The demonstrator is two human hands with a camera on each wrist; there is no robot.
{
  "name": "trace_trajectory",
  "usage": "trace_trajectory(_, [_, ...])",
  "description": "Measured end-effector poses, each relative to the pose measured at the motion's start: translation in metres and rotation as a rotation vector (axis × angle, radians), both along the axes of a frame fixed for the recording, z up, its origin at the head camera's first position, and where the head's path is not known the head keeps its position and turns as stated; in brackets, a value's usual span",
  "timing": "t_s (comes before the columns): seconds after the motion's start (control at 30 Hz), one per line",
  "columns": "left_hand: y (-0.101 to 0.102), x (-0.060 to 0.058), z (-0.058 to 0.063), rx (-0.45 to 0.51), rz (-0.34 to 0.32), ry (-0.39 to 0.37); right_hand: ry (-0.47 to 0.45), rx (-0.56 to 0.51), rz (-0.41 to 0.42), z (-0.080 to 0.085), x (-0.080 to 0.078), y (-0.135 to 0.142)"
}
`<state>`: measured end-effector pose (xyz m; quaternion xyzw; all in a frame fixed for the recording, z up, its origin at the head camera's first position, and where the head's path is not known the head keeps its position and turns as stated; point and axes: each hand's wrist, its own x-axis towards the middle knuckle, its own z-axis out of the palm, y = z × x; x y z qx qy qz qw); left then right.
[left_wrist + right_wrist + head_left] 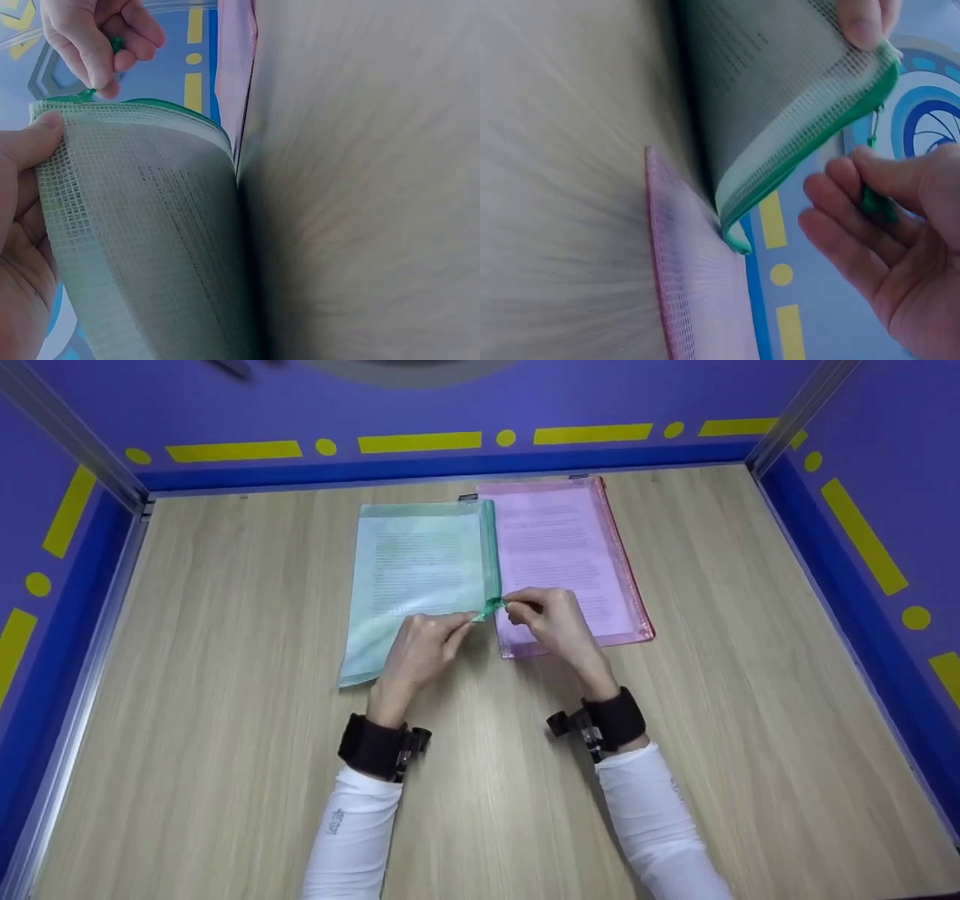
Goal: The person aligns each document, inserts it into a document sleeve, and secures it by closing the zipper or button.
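Note:
A green mesh zipper pouch (420, 562) with printed paper inside has its near right corner lifted off the table. My left hand (425, 649) pinches that corner between thumb and fingers. Just right of it, my right hand (556, 619) pinches the green zipper pull (872, 142) between thumb and fingertip. The green zipper (817, 139) runs along the raised edge and looks closed there. Partly under the green pouch lies a pink mesh zipper pouch (562, 562), also with printed paper in it; neither hand grips it.
Both pouches are on a wood-grain table (225, 660). Blue panels with yellow marks (420, 442) stand at the back and both sides. A black wrist strap with a small camera (375, 746) is on each arm.

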<state>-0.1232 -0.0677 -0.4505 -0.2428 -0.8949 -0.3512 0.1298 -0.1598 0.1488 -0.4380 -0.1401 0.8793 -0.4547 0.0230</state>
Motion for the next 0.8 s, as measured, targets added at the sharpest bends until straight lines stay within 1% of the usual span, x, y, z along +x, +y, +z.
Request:
trace_trajectory(0.07, [-0.001,0.0,0.0,0.006,0.028,-0.006,-0.041,-0.034,0.036,0.001,0.001,0.002])
trace_trajectory(0.13, [-0.002,-0.001,0.0,0.004,0.047,-0.012,-0.069,-0.047,0.069,0.001,0.001,0.002])
trace_trajectory(0.3, [-0.003,-0.001,0.001,0.005,0.052,-0.027,-0.1,-0.034,0.124,-0.001,0.002,0.0])
trace_trajectory(0.5, [-0.002,0.0,0.002,-0.019,0.045,-0.035,-0.158,-0.053,0.134,-0.007,0.002,-0.007])
trace_trajectory(0.63, [-0.002,0.0,0.001,-0.032,0.037,-0.038,-0.16,-0.076,0.134,-0.009,0.002,-0.011])
trace_trajectory(0.8, [0.0,0.0,0.0,-0.026,0.036,-0.028,-0.155,-0.065,0.143,-0.009,0.004,-0.014])
